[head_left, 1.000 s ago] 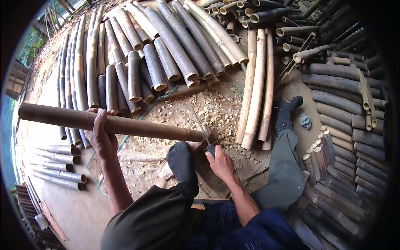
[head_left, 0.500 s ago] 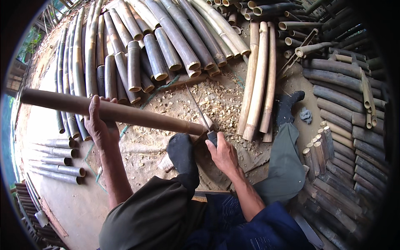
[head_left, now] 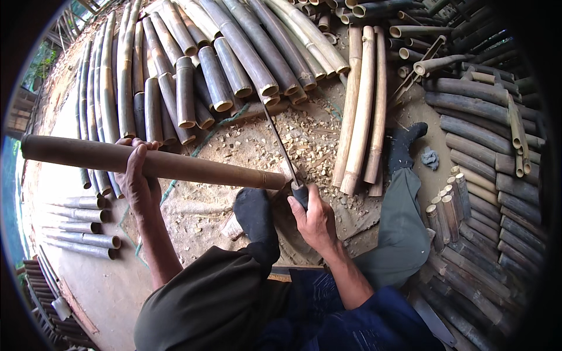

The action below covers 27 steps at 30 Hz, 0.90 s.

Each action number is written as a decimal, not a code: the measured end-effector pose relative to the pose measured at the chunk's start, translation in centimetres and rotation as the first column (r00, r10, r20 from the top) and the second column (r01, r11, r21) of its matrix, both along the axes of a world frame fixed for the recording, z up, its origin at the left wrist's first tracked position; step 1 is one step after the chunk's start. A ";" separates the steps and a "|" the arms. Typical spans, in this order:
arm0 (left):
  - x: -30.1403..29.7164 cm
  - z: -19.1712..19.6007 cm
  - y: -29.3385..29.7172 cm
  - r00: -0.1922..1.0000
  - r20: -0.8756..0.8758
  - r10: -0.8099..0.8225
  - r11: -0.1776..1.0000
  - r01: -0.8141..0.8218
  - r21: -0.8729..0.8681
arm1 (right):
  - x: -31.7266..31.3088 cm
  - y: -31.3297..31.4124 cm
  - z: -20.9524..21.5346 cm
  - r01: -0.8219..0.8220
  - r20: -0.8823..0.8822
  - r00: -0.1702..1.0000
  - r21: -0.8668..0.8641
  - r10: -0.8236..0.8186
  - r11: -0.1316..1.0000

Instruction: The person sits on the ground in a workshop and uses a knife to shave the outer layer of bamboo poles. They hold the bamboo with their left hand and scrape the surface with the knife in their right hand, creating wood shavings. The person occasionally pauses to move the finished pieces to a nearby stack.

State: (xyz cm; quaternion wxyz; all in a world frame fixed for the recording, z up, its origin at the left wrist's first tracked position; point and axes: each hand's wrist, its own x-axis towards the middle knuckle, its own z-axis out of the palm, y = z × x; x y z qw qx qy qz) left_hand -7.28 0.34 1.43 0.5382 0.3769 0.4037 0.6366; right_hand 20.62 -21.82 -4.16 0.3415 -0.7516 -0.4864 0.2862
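My left hand (head_left: 140,184) is wrapped round a brown bamboo pole (head_left: 199,167), thumb on the near side. The pole slants down to the right, its jointed right end beside a pale wooden block (head_left: 288,169). In my right hand (head_left: 319,219) is the dark handle of a long-bladed tool (head_left: 276,131). Its narrow blade, seen nearly edge-on, points away and slightly left, just past the pole's right end. Whether the blade touches the pole, I cannot tell. My black-socked foot (head_left: 254,219) is close under the pole.
Long bamboo poles (head_left: 246,50) lie across the far side. Pale bamboo chips (head_left: 246,137) litter the ground cloth. Three light poles (head_left: 358,111) lie right of the chips. Stacked bamboo (head_left: 480,158) lines the right side; short pieces (head_left: 82,225) lie at left.
The pole's left end has dropped slightly and shifted left, and my left hand has changed its hold a little. The blade now reaches farther away, with more of its length showing.
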 end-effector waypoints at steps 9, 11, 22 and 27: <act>-1.3 0.3 -0.4 0.965 0.045 -0.257 0.963 0.252 0.097 | 0.6 -0.4 -2.9 0.011 0.049 0.999 -0.235 0.001 0.972; -1.4 0.7 -0.6 0.949 0.040 -0.311 0.947 0.307 0.097 | -0.1 -1.0 -1.5 0.022 -0.021 1.000 -0.060 -0.023 0.998; -1.8 1.1 -0.8 0.932 0.000 -0.363 0.927 0.362 0.095 | 0.6 -1.2 -2.4 0.076 -0.061 0.995 -0.133 -0.085 0.988; -0.2 1.0 -0.2 0.942 -0.008 -0.336 0.939 0.335 0.077 | 1.0 -2.5 -10.1 0.005 0.131 0.990 -0.352 0.044 0.936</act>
